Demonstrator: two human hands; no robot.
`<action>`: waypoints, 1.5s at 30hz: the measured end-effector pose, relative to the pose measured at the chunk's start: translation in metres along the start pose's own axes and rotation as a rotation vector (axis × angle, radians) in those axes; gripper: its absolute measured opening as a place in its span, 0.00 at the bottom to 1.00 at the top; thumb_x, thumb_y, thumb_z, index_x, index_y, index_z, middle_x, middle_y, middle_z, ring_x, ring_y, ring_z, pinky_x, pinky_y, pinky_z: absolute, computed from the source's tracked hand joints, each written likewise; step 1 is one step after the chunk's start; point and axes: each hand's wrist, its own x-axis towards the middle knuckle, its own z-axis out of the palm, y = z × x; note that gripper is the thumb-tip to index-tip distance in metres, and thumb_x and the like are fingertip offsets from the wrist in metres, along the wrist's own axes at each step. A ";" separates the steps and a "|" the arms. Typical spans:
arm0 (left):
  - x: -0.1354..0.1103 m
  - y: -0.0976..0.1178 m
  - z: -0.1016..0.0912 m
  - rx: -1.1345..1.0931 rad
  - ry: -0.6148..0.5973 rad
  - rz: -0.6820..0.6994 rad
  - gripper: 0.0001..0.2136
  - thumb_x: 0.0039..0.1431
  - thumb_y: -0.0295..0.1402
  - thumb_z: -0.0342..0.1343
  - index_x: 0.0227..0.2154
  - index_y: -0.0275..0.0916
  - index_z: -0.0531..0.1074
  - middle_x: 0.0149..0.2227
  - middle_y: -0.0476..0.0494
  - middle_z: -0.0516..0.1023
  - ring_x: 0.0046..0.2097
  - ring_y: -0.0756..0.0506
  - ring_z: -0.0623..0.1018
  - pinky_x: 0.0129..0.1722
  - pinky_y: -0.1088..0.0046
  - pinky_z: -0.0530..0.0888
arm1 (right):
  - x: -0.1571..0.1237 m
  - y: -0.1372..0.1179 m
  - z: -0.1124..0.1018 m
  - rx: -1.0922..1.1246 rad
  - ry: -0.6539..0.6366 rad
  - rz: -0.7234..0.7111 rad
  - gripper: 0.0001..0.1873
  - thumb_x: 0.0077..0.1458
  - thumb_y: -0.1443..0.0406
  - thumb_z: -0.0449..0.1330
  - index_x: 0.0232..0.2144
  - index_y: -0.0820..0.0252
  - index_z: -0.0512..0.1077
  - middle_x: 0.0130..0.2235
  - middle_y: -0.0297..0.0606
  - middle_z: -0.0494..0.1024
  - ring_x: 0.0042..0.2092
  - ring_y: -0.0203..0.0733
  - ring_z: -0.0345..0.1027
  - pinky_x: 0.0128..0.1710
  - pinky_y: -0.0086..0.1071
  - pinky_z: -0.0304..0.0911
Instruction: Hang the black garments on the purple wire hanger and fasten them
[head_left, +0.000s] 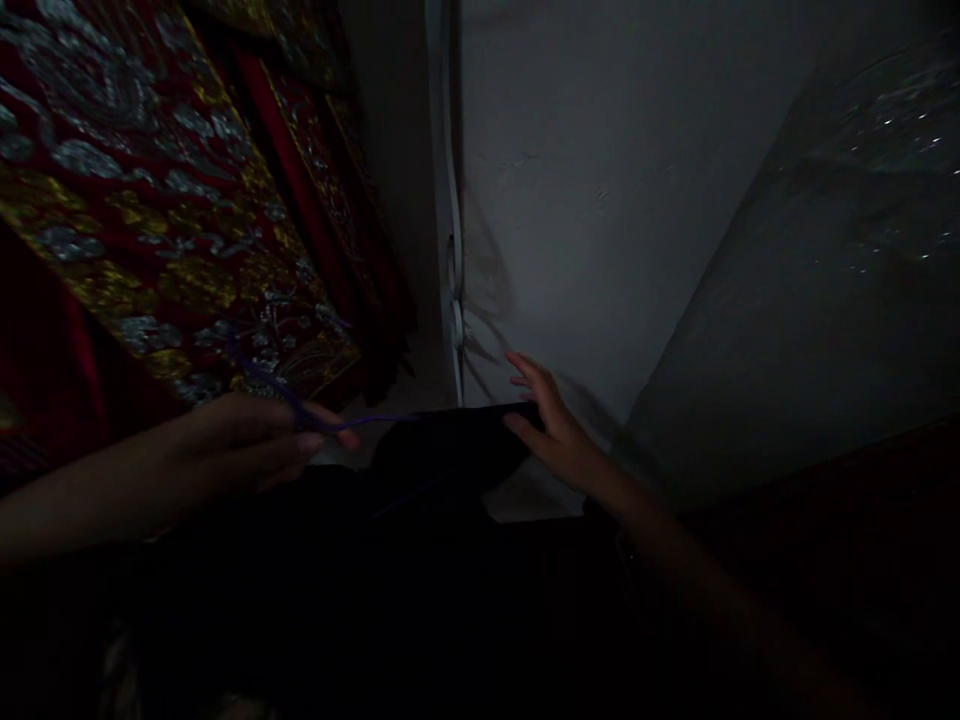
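A thin purple cord (271, 383) is pinched between the thumb and fingers of my left hand (262, 440). One end curls up over the hand, and the other runs right towards a black cloth-like shape (457, 440). My right hand (555, 425) is at the far right edge of that dark shape, its thumb apart from its raised fingers, with nothing visible between them. Whether the thumb touches the dark shape is too dim to tell.
Red cloth with gold and silver sequin embroidery (195, 220) hangs at the left. A pale wall or panel (585, 200) rises ahead, with a narrow vertical strip (448, 200) at its left edge. Shiny clear sheeting (885, 200) is at the right. The foreground is very dark.
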 end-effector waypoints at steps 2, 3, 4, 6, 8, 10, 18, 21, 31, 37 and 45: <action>0.013 -0.007 0.001 -0.029 -0.119 -0.039 0.13 0.56 0.49 0.61 0.27 0.47 0.81 0.19 0.46 0.74 0.20 0.47 0.71 0.14 0.73 0.67 | 0.001 -0.004 0.003 0.144 -0.051 0.115 0.24 0.64 0.47 0.54 0.52 0.54 0.72 0.52 0.42 0.77 0.50 0.48 0.73 0.52 0.43 0.69; 0.020 -0.011 0.004 -0.050 -0.093 -0.033 0.13 0.57 0.49 0.60 0.29 0.45 0.81 0.21 0.46 0.75 0.21 0.46 0.73 0.16 0.73 0.69 | 0.002 -0.007 0.002 0.209 -0.049 0.193 0.24 0.63 0.44 0.53 0.44 0.55 0.75 0.44 0.40 0.80 0.44 0.47 0.75 0.45 0.40 0.71; 0.027 -0.015 0.010 -0.064 0.012 -0.002 0.13 0.57 0.48 0.60 0.33 0.44 0.80 0.23 0.46 0.77 0.24 0.45 0.75 0.19 0.73 0.71 | 0.004 -0.010 0.000 0.262 -0.018 0.268 0.26 0.61 0.41 0.54 0.38 0.55 0.76 0.36 0.38 0.80 0.39 0.46 0.75 0.39 0.37 0.72; 0.038 -0.020 0.025 -0.046 0.290 0.096 0.14 0.58 0.45 0.61 0.41 0.43 0.78 0.32 0.44 0.80 0.33 0.43 0.79 0.29 0.68 0.78 | 0.013 -0.012 -0.009 0.325 0.109 0.368 0.27 0.57 0.39 0.57 0.32 0.55 0.75 0.31 0.38 0.79 0.35 0.46 0.75 0.33 0.36 0.71; 0.042 -0.022 0.042 0.056 0.582 0.209 0.13 0.61 0.41 0.60 0.46 0.43 0.76 0.43 0.42 0.80 0.44 0.40 0.80 0.45 0.60 0.79 | 0.029 -0.009 -0.022 0.342 0.251 0.378 0.27 0.54 0.39 0.60 0.32 0.55 0.75 0.33 0.40 0.81 0.38 0.49 0.77 0.35 0.37 0.73; 0.040 -0.023 0.058 0.194 0.807 0.315 0.10 0.63 0.37 0.58 0.46 0.44 0.75 0.47 0.42 0.78 0.51 0.38 0.77 0.54 0.55 0.75 | 0.048 -0.004 -0.036 0.347 0.376 0.348 0.27 0.52 0.39 0.62 0.35 0.54 0.75 0.38 0.41 0.82 0.44 0.51 0.78 0.40 0.39 0.74; 0.037 -0.033 0.135 0.284 0.058 0.435 0.23 0.70 0.32 0.47 0.66 0.51 0.60 0.52 0.43 0.79 0.48 0.43 0.81 0.50 0.63 0.77 | 0.052 0.026 -0.070 0.473 0.604 0.428 0.23 0.49 0.44 0.68 0.38 0.54 0.77 0.43 0.43 0.83 0.47 0.53 0.78 0.44 0.41 0.75; 0.040 -0.040 0.164 0.360 -0.132 0.258 0.20 0.70 0.35 0.47 0.63 0.48 0.64 0.51 0.40 0.79 0.46 0.41 0.82 0.45 0.62 0.78 | 0.027 0.039 -0.064 0.461 0.573 0.498 0.22 0.52 0.45 0.66 0.41 0.53 0.76 0.42 0.42 0.83 0.45 0.52 0.78 0.43 0.42 0.75; -0.008 -0.078 0.232 -0.080 0.104 -0.030 0.02 0.65 0.36 0.51 0.37 0.47 0.65 0.38 0.45 0.74 0.40 0.43 0.79 0.43 0.62 0.77 | -0.028 0.049 0.002 -0.107 0.839 0.235 0.20 0.54 0.53 0.64 0.44 0.57 0.71 0.49 0.44 0.74 0.53 0.50 0.68 0.56 0.46 0.63; -0.033 -0.066 0.282 -0.454 0.293 -0.203 0.32 0.60 0.35 0.54 0.62 0.52 0.42 0.56 0.35 0.67 0.52 0.43 0.78 0.55 0.59 0.76 | -0.118 0.016 0.111 0.325 0.112 0.558 0.16 0.60 0.48 0.59 0.31 0.53 0.72 0.33 0.35 0.75 0.38 0.48 0.72 0.39 0.38 0.69; -0.047 -0.070 0.290 -0.678 0.424 -0.298 0.17 0.56 0.38 0.59 0.48 0.46 0.65 0.36 0.43 0.78 0.41 0.42 0.83 0.46 0.60 0.81 | -0.119 0.011 0.122 0.252 0.054 0.540 0.17 0.61 0.50 0.59 0.30 0.55 0.66 0.28 0.31 0.69 0.33 0.40 0.66 0.34 0.32 0.61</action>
